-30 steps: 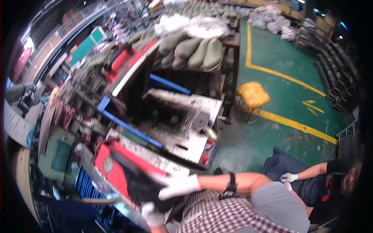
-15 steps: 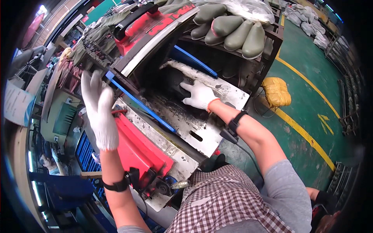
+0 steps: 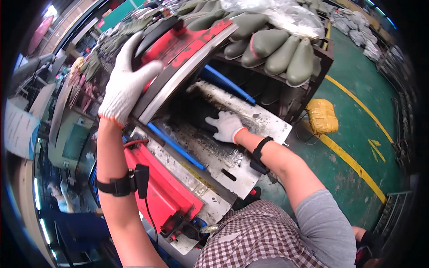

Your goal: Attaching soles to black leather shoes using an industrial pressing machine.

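Note:
A machine with a red, paint-worn cover (image 3: 196, 42) stands before me, its white bed (image 3: 250, 167) scuffed and dark-stained. My left hand (image 3: 127, 80), in a white knitted glove, is up at the black handle (image 3: 156, 33) on that cover. Its thumb stands well apart from the fingers, and it does not look closed round the handle. Lower down, my right hand (image 3: 226, 126), gloved alike, reaches in under the cover with fingers spread. Those fingertips are at a dark shape (image 3: 196, 114) on the bed, too shadowed to name.
Blue bars (image 3: 176, 146) flank the bed. A red housing (image 3: 161, 174) lies along its left. Olive-green boots (image 3: 281, 53) are heaped on a rack at the back, beside clear plastic sheeting (image 3: 295, 20). A yellow wrapped bundle (image 3: 321, 116) stands right, near yellow lines on the green floor.
My left hand has gone from raised beside the machine to the cover's handle, up and to the right. My right hand has drawn slightly nearer me. The view has shifted a little.

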The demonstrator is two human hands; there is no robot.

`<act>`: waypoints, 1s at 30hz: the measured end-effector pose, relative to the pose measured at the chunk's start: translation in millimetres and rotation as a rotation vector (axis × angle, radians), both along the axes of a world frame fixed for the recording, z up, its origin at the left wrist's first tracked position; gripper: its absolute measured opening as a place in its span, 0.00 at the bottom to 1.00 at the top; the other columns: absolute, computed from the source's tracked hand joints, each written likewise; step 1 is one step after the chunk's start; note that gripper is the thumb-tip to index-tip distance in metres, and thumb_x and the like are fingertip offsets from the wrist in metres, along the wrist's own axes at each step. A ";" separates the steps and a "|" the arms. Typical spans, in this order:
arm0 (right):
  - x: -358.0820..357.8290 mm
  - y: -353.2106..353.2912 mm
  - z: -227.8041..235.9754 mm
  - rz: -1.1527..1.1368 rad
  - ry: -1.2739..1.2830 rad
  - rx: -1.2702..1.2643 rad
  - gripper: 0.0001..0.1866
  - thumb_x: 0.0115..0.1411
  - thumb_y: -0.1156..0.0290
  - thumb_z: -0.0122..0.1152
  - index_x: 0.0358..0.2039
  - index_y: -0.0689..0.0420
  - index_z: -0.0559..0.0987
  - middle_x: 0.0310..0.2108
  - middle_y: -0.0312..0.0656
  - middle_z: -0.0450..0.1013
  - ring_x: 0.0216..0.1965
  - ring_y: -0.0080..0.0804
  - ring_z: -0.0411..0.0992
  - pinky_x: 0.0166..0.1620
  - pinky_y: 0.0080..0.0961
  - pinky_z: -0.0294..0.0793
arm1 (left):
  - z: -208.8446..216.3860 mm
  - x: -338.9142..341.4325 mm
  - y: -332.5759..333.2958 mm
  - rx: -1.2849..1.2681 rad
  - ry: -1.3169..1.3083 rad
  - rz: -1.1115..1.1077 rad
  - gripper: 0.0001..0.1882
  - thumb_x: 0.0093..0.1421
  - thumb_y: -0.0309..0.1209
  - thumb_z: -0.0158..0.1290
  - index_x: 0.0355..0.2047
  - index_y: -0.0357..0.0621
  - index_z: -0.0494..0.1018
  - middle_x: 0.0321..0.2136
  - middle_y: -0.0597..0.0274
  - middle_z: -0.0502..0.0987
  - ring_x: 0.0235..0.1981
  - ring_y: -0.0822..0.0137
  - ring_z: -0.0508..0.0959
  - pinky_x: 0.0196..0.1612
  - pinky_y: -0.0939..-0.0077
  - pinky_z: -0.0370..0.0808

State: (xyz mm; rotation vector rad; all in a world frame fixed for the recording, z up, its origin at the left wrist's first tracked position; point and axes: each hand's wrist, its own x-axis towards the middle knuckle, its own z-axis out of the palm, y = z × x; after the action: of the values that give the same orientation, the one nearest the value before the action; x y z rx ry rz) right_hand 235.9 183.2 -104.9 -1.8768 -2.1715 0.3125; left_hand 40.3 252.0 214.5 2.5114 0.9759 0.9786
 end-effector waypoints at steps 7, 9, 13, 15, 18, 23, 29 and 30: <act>-8.3 -4.4 -15.7 0.018 0.014 0.046 0.38 0.52 0.55 0.65 0.67 0.36 0.73 0.47 0.55 0.74 0.49 0.54 0.75 0.48 0.46 0.76 | -19.8 0.0 -17.0 -0.039 -0.092 0.040 0.43 0.52 0.27 0.62 0.70 0.40 0.62 0.64 0.49 0.68 0.65 0.58 0.69 0.69 0.67 0.64; -11.2 -13.5 -10.6 0.032 0.030 0.037 0.39 0.52 0.55 0.66 0.68 0.35 0.72 0.46 0.55 0.74 0.49 0.53 0.75 0.48 0.46 0.77 | -21.3 2.5 -31.8 -0.005 -0.094 0.055 0.44 0.51 0.27 0.63 0.70 0.39 0.62 0.61 0.47 0.69 0.63 0.56 0.71 0.67 0.66 0.66; -1.2 -18.8 -4.6 -0.014 0.014 -0.012 0.38 0.54 0.55 0.65 0.68 0.32 0.71 0.49 0.53 0.73 0.50 0.52 0.74 0.49 0.45 0.76 | -38.2 18.8 -53.7 0.060 -0.068 0.045 0.45 0.51 0.29 0.66 0.69 0.39 0.62 0.59 0.46 0.70 0.61 0.53 0.72 0.66 0.63 0.68; -4.1 -16.7 -0.8 -0.032 0.015 -0.036 0.38 0.54 0.55 0.65 0.69 0.31 0.71 0.50 0.53 0.73 0.50 0.52 0.74 0.49 0.44 0.76 | -51.7 19.2 -59.6 0.075 -0.053 0.049 0.45 0.51 0.28 0.64 0.70 0.39 0.62 0.60 0.47 0.69 0.63 0.55 0.70 0.68 0.64 0.64; -8.0 -16.4 1.3 -0.038 0.018 -0.089 0.39 0.55 0.52 0.65 0.69 0.33 0.70 0.54 0.54 0.71 0.54 0.52 0.73 0.53 0.45 0.74 | -71.2 26.0 -79.3 0.170 -0.013 0.081 0.44 0.50 0.29 0.65 0.69 0.41 0.63 0.59 0.45 0.70 0.62 0.50 0.71 0.66 0.60 0.67; 4.0 -46.2 -20.5 -0.155 0.121 0.048 0.41 0.54 0.46 0.68 0.68 0.42 0.71 0.60 0.60 0.69 0.56 0.57 0.71 0.55 0.48 0.73 | -120.2 35.7 -106.3 0.293 0.023 0.072 0.46 0.46 0.31 0.66 0.67 0.43 0.65 0.56 0.46 0.72 0.59 0.44 0.72 0.64 0.54 0.67; 57.0 -188.0 17.5 -0.451 0.239 0.331 0.27 0.59 0.54 0.62 0.57 0.54 0.78 0.54 0.55 0.74 0.51 0.55 0.74 0.55 0.46 0.74 | -188.9 51.4 -152.0 0.297 0.012 0.092 0.45 0.44 0.29 0.67 0.65 0.42 0.66 0.55 0.45 0.72 0.61 0.35 0.68 0.65 0.43 0.63; 60.1 -210.0 15.7 -0.520 0.271 0.388 0.25 0.60 0.55 0.62 0.55 0.54 0.79 0.54 0.54 0.74 0.52 0.54 0.74 0.56 0.46 0.73 | -201.1 52.1 -156.2 0.281 0.010 0.070 0.44 0.45 0.29 0.67 0.64 0.42 0.66 0.55 0.46 0.72 0.61 0.35 0.67 0.65 0.42 0.61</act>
State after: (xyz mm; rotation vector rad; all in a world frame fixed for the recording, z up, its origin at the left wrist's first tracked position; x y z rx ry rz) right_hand 296.1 -26.7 -89.2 -1.9442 -1.3858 0.0308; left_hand 92.4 95.8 13.3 2.7250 0.9968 1.2011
